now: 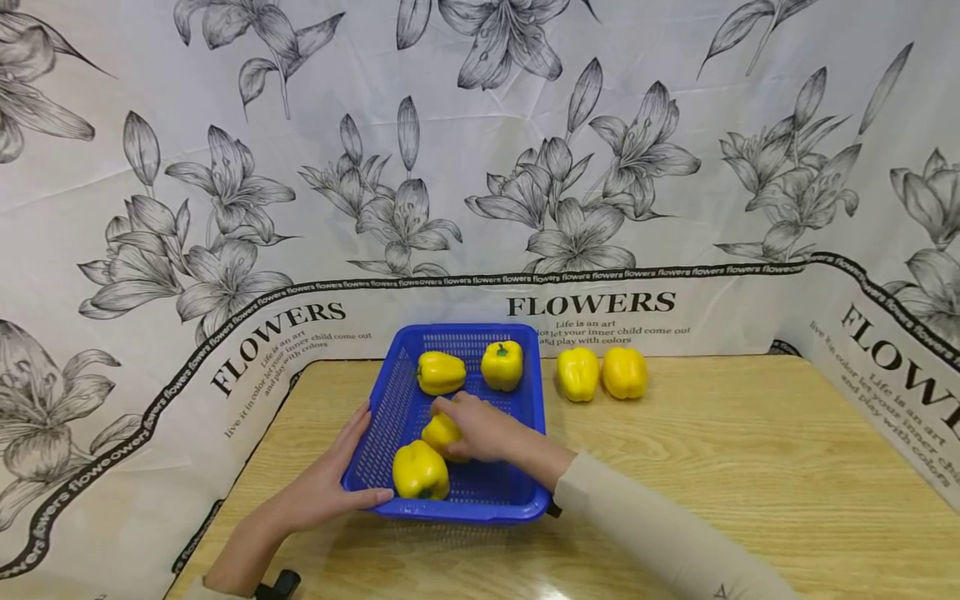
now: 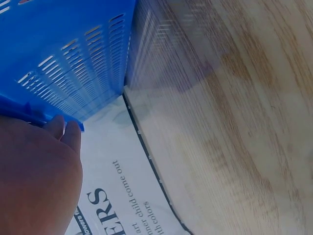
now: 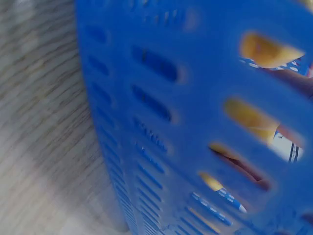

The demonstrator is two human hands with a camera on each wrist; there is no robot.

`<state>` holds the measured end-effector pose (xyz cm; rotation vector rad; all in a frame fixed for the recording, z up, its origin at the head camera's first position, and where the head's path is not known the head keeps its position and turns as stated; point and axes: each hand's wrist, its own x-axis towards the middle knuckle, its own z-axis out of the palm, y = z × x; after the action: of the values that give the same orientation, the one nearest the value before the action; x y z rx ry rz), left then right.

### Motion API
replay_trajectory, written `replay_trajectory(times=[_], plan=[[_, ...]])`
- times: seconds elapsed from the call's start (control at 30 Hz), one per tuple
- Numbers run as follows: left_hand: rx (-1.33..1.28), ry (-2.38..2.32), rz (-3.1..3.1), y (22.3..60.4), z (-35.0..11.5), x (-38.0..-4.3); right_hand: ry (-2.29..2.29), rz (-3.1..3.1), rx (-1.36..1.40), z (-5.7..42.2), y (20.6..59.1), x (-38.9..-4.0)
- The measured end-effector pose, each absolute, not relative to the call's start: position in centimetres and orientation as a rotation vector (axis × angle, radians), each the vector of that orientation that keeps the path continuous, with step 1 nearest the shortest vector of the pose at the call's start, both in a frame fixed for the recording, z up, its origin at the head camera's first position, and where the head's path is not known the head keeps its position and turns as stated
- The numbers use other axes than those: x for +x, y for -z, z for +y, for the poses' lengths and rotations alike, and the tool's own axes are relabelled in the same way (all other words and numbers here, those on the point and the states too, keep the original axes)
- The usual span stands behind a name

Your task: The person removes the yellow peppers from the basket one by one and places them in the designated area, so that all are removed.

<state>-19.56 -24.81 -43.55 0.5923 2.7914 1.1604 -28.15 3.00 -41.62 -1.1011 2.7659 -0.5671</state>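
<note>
A blue slotted plastic basket (image 1: 534,433) stands on the wooden table with yellow bell peppers inside. My left hand (image 1: 322,492) grips its left rim near the front corner, thumb along the front edge; in the left wrist view that hand (image 2: 39,176) has its fingertips over the rim. Reaching over the right side, my right hand (image 1: 480,429) holds a yellow bell pepper (image 1: 441,433) low in the basket. Another pepper (image 1: 422,471) lies at the front left, one (image 1: 441,372) at the back left and one (image 1: 502,365) at the back right. Through the basket's slots the right wrist view shows bits of yellow pepper (image 3: 252,117).
Two more yellow bell peppers, one (image 1: 577,374) beside the other (image 1: 625,372), sit on the table (image 1: 720,467) right of the basket. A white flower-printed cloth (image 1: 450,225) walls the table at the back and both sides.
</note>
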Motion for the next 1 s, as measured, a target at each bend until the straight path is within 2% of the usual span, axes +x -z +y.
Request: replay_trajectory(times=[0.43,0.57,0.83,1.0], plan=[[0.625,-1.134,2.821,43.6,-25.0,-19.7,1.484,2.574,-0.869,4.1,41.0,-29.3],[0.64,-1.145,2.813,43.5,-24.9,-19.6,1.565,2.533,-0.842,4.2,40.9,-29.2],[0.642,-1.151,2.809,43.6,-25.0,-19.6,1.511,2.676,-1.012,4.5,40.4,-28.5],[0.638,-1.154,2.808,43.5,-25.0,-19.6,1.522,2.685,-0.998,5.2,40.0,-27.9]])
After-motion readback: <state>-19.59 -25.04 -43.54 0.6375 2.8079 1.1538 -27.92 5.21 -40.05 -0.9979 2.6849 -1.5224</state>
